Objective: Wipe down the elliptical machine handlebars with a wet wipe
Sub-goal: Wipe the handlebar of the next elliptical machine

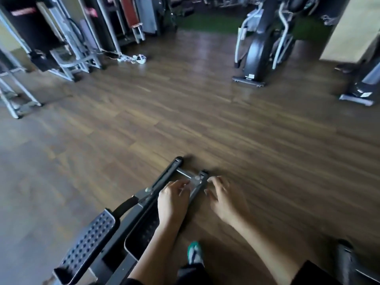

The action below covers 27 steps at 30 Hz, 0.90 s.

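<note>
I look down at the rear end of an elliptical machine [181, 171]: two dark rails, a cross bar and a perforated grey foot pedal [88, 241] at lower left. My left hand [172, 200] hovers over the rails with its fingers loosely bent. My right hand [222, 196] hangs beside it over the wooden floor, fingers spread and relaxed. The frame is blurred, and I see no wipe in either hand. No handlebars of this machine are in view.
Another elliptical [259, 44] stands at the back right, with a further machine base [357, 97] at the right edge. Weight machines [51, 38] line the back left, and white cables [133, 58] lie on the floor. My foot in a green sandal [194, 254] is below.
</note>
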Tool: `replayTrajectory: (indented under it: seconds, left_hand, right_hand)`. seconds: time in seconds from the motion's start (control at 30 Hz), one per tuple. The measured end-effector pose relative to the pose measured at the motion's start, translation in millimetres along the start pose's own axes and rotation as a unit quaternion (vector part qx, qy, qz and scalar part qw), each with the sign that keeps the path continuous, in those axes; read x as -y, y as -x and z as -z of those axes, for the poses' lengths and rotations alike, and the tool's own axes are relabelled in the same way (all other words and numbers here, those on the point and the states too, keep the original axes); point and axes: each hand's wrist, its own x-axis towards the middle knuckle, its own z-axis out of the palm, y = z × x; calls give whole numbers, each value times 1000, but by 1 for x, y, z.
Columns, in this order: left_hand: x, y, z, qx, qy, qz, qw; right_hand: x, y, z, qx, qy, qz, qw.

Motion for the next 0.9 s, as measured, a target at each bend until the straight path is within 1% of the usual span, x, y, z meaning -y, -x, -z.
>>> replayTrajectory:
  seconds: [0.07,0.2,0.37,0.47,0.67,0.77,0.9]
  left_hand:
    - [-16,-39,-21,13,-7,-3,1000]
    - [-48,-132,-67,18,7,-17,1000]
    - [-92,-253,-117,31,20,-35,999]
    - [-120,-324,-148,40,16,-32,999]
    - [-156,-438,-215,42,0,-27,999]
    - [-172,-497,-253,24,5,-15,1000]
    - [-204,-573,-288,-10,8,20,1000]
  right_hand:
    - [-20,-35,3,3,7,-16,1000]
    - [-66,-122,5,-24,25,-37,999]
    - [-114,-244,26,-4,51,-40,998]
    - [-146,-314,37,-20,31,-52,998]
    - [-220,-437,46,1,32,-74,997]
    - [-257,-510,48,16,35,-57,998]
    - [-295,-607,61,66,59,-13,996]
